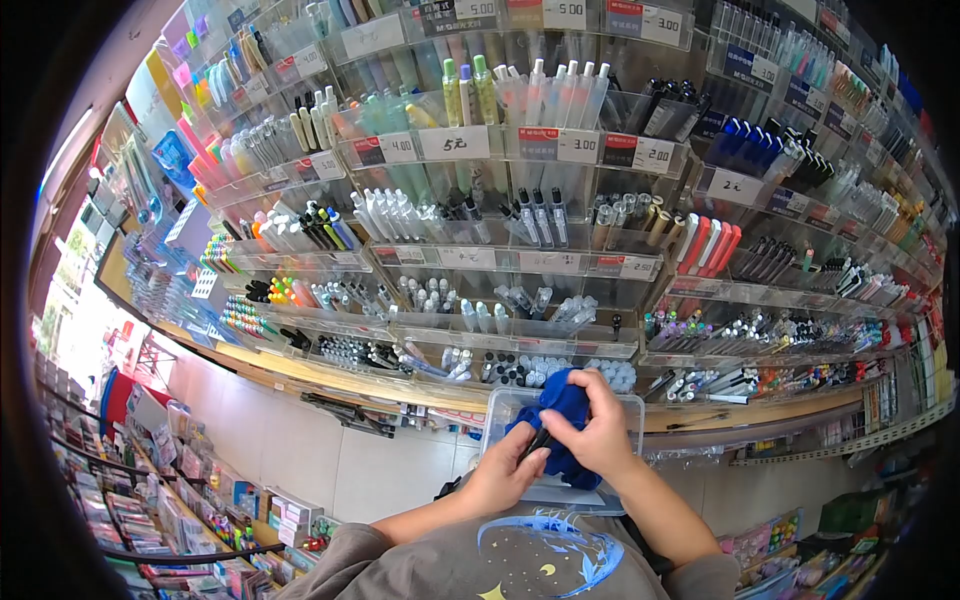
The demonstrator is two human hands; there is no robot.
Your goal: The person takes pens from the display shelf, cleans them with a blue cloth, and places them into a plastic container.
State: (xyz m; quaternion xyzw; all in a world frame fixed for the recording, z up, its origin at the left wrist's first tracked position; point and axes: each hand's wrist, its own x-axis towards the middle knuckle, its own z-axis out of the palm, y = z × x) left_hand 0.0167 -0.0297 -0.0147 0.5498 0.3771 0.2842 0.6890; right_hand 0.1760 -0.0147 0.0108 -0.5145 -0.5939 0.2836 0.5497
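While the left hand [507,468] pinches one dark rod [539,440], the right hand [597,425] pinches one blue cloth [566,401] (one clear bin [637,432] beneath).

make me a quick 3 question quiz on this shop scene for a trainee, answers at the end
1. What colour is the cloth that the right hand grips? a) red b) blue c) yellow
2. True or false: both hands are reaching into the top shelf.
3. Fill in: the handwritten tag between the printed 4.00 tag and 3.00 tag reads ___元.

Key: 1 b. 2 False; the left hand and the right hand are both at the cloth. 3 5.
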